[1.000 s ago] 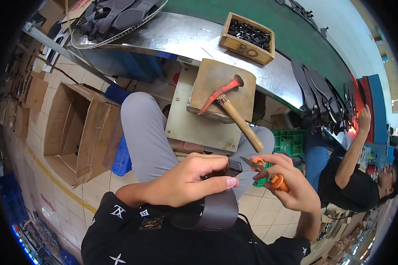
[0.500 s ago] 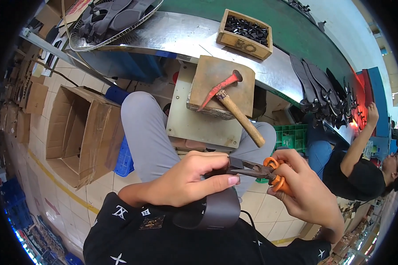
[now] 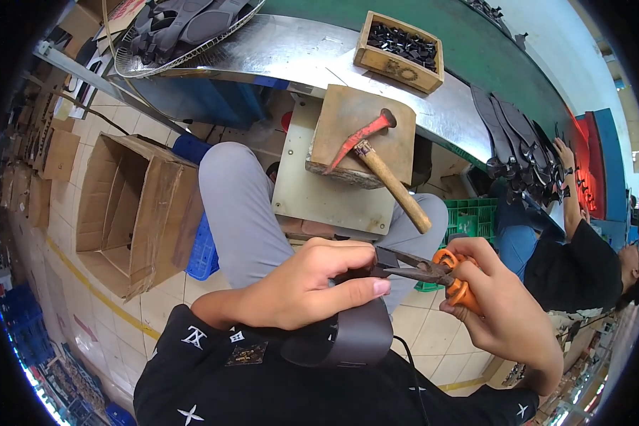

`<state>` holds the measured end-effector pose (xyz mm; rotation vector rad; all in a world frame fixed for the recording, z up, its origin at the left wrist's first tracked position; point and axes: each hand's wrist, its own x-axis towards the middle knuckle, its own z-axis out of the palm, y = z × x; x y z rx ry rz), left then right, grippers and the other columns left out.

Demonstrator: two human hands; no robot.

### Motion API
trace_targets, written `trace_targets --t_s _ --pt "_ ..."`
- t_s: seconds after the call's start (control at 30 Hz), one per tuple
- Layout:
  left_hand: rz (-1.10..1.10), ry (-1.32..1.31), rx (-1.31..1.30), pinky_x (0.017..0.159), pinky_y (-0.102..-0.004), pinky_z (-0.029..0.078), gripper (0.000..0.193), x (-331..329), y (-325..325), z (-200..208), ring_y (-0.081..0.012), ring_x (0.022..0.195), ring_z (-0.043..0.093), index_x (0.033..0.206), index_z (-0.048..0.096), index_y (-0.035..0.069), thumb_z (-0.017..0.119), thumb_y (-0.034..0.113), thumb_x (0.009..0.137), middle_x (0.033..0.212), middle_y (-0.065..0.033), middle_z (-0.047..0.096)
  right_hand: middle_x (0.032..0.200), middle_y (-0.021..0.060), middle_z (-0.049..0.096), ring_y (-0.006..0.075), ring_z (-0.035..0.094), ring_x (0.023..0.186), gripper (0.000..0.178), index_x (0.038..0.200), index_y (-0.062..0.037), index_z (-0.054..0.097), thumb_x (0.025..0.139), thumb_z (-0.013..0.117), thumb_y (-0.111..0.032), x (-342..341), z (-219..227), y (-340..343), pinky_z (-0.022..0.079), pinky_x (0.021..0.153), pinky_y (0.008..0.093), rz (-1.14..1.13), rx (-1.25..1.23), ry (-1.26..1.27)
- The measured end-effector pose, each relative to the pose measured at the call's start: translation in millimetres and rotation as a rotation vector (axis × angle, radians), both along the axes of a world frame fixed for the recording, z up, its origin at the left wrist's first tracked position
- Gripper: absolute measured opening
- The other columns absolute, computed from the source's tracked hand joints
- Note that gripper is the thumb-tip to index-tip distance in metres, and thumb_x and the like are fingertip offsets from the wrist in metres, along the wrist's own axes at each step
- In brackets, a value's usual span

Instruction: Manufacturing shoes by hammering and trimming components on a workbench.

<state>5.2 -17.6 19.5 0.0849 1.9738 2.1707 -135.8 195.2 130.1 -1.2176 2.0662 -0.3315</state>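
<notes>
My left hand (image 3: 309, 284) is closed in a pinch on a small dark piece (image 3: 365, 266), mostly hidden by thumb and fingers. Wrapped in my right hand (image 3: 500, 298) are pliers (image 3: 422, 271) with orange handles. Their dark jaws point left and reach that piece at my left fingertips. Just below the left hand is a smooth dark curved object (image 3: 362, 337), whose kind I cannot make out. Beyond my hands, a hammer (image 3: 390, 181) with a red head and wooden handle rests on a thick block (image 3: 337, 117), its handle overhanging the near edge.
A wooden box (image 3: 397, 69) of small black parts stands on the metal-edged bench (image 3: 298, 46). Dark straps (image 3: 507, 135) lie at its right, and a wire basket (image 3: 191, 58) of grey pieces at its left. An open carton (image 3: 138, 213) is on the floor. A co-worker (image 3: 575, 270) sits at right.
The co-worker's hand has moved from the red rack to beside the dark straps. The view has shifted slightly; my hands keep nearly the same hold, with the pliers still at the dark piece.
</notes>
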Motion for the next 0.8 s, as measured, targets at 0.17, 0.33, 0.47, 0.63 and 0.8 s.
trace_targets --t_s 0.17,0.33,0.47,0.63,0.8 --pt "0.009 -0.005 0.014 0.079 -0.0288 0.050 0.023 -1.2 1.3 -1.4 -0.0176 0.089 0.066 0.103 0.065 -0.006 0.060 0.015 0.097 0.095 -0.0119 0.069 0.125 0.0210 0.049 0.0413 0.056 0.110 0.034 0.106 0.0032 0.056 0.078 0.075 -0.006 -1.8 0.6 -0.8 0.048 0.091 0.0420 -0.001 0.019 -0.004" --pt "0.001 -0.037 0.032 0.079 -0.0292 0.050 0.023 -1.2 1.2 -2.9 -0.0181 0.089 0.066 0.103 0.066 -0.006 0.060 0.015 0.097 0.095 -0.0121 0.069 0.124 0.0210 0.049 0.0404 0.056 0.109 0.035 0.105 0.0028 0.056 0.077 0.076 -0.006 -6.1 3.1 -0.7 0.048 0.090 0.0417 0.064 0.061 0.001" --pt "-0.003 -0.004 0.033 0.079 -0.0295 0.050 0.024 -0.3 0.7 -0.4 -0.0191 0.089 0.067 0.104 0.067 -0.006 0.060 0.016 0.097 0.095 -0.0124 0.069 0.123 0.0208 0.049 0.0399 0.056 0.108 0.036 0.105 0.0028 0.057 0.076 0.076 -0.006 -4.7 2.6 -0.1 0.048 0.089 0.0415 0.074 0.055 0.018" --pt "0.005 0.010 0.008 0.079 -0.0296 0.051 0.024 -1.3 0.3 -1.3 -0.0194 0.089 0.068 0.104 0.067 -0.006 0.061 0.016 0.096 0.096 -0.0126 0.070 0.122 0.0203 0.049 0.0399 0.056 0.108 0.038 0.107 0.0030 0.057 0.076 0.076 -0.005 -2.0 1.8 0.0 0.048 0.089 0.0415 0.041 0.031 0.009" --pt "0.005 -0.009 0.001 0.079 -0.0292 0.051 0.023 -0.6 1.3 -1.8 -0.0189 0.089 0.068 0.104 0.066 -0.006 0.060 0.015 0.097 0.096 -0.0131 0.069 0.120 0.0201 0.049 0.0395 0.057 0.106 0.036 0.106 0.0032 0.057 0.076 0.075 -0.004 0.5 2.2 1.4 0.048 0.090 0.0416 -0.017 0.018 -0.004"
